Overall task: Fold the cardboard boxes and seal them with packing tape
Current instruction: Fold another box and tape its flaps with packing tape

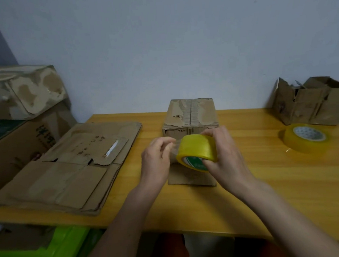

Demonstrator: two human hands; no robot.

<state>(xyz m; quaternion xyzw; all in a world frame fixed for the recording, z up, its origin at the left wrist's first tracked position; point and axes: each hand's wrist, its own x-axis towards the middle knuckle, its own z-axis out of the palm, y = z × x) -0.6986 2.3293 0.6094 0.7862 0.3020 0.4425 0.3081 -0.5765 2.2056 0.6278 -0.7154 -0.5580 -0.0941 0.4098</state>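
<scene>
— Cardboard first, then: what lies on the left?

— Worn boxes [21,91] are piled at the far left edge, off the table. Next to them a stack of flattened cardboard [68,168] lies on the yellow wooden table [287,180], its near corner reaching the table's front edge.

— And the middle?

— A small folded box [189,117] stands on the table near the wall, its top flaps closed and the paper skin torn in patches. Both hands are just in front of it. The left hand [157,163] has its fingers curled with thumb and fingertips drawn together beside the roll; it seems to pinch the clear tape end, though the strip is too faint to be sure. The right hand [224,156] grips the yellow tape roll [196,150], fingers over the top and thumb in the core, holding it above the table against the box's near face.

— Further right?

— A second tape roll [305,138] lies flat on the table, well apart from the hands. Behind it, by the wall, stand open, battered boxes [312,101].
</scene>
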